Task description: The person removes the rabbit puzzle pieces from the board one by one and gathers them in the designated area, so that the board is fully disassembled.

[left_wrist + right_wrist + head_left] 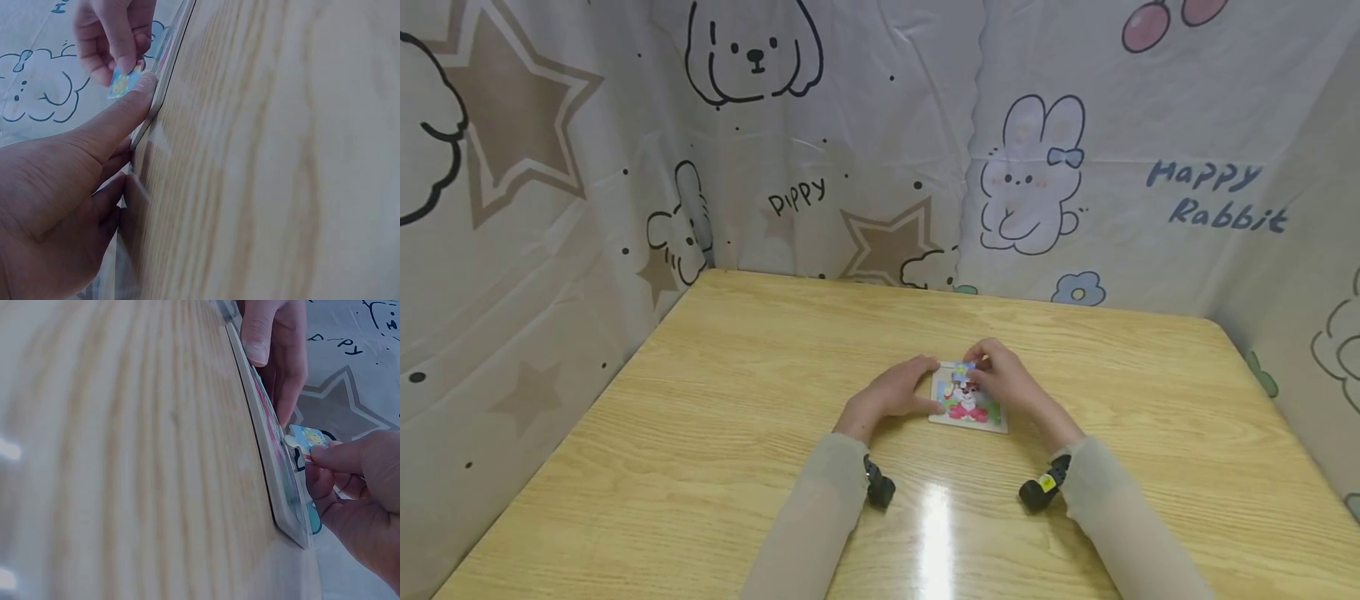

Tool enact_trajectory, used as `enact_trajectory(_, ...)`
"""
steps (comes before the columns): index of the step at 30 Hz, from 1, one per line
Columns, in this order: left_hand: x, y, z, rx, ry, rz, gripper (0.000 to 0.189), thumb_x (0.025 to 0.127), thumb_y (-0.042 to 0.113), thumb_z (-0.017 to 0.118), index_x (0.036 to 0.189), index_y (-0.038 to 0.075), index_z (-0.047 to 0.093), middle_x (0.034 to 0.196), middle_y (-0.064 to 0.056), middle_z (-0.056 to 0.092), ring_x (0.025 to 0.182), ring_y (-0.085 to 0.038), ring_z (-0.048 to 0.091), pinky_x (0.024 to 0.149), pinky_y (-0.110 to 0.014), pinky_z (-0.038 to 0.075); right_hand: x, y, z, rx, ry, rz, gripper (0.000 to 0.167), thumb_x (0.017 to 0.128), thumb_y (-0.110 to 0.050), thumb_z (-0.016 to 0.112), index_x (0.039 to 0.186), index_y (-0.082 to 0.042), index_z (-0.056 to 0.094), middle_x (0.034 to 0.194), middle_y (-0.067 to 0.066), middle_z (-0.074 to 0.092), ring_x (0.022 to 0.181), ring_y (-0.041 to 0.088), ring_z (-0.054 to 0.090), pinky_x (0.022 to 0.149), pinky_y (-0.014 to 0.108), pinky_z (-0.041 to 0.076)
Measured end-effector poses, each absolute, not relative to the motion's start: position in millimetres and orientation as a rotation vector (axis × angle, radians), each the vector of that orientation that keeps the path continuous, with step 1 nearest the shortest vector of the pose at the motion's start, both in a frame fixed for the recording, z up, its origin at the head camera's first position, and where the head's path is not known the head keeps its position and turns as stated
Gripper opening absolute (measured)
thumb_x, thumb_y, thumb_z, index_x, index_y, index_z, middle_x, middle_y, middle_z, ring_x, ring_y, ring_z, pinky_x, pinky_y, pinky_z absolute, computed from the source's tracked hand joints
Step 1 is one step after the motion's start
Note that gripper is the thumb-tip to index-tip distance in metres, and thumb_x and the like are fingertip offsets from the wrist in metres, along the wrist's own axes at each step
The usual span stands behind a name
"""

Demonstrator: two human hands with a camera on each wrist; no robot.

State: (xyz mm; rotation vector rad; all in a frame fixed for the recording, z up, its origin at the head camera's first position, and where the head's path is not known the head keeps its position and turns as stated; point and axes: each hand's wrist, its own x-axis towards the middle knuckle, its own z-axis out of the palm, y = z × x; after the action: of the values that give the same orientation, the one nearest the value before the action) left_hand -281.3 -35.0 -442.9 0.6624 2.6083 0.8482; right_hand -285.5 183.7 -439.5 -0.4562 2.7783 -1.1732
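A small square puzzle board (970, 427) with a light wooden rim and a cartoon animal picture lies on the table. My left hand (891, 390) holds the board at its left side, thumb at the near left part and fingers at the far left corner. Between the thumb and fingers of my right hand (1011, 385) is a blue puzzle piece (309, 437) with a yellow figure on it. The right wrist view shows this piece tilted, just above the board's far part. My right hand covers the board's far right corner in the head view.
The wood-grain table (715, 433) extends around the board on all sides. Behind it and at both sides hangs a pale curtain (880, 150) printed with cartoon animals and stars. Both wrists wear black cameras.
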Motion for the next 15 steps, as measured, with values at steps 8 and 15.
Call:
enact_trajectory(8,-280,-35,-442,0.65,2.61,0.845,0.077,0.087,0.038,0.073,0.151,0.014,0.037,0.16,-0.005,0.034,0.15,-0.024,0.028,0.125,-0.039,0.024,-280,200,-441,-0.418,2.807,-1.174,0.013,0.097,-0.003,0.055,0.11,-0.002,0.056,0.12,0.019,0.055,0.112,0.036,0.059,0.095,0.046,0.055)
enact_trajectory(15,-281,-34,-443,0.649,2.603,0.851,0.078,0.087,0.037,0.073,0.151,0.015,0.036,0.161,-0.004,0.032,0.151,-0.024,0.026,0.126,-0.038,0.023,-277,220,-443,-0.372,2.813,-1.17,0.013,0.097,-0.003,0.055,0.11,-0.002,0.056,0.123,0.018,0.054,0.117,0.039,0.058,0.1,0.049,0.052)
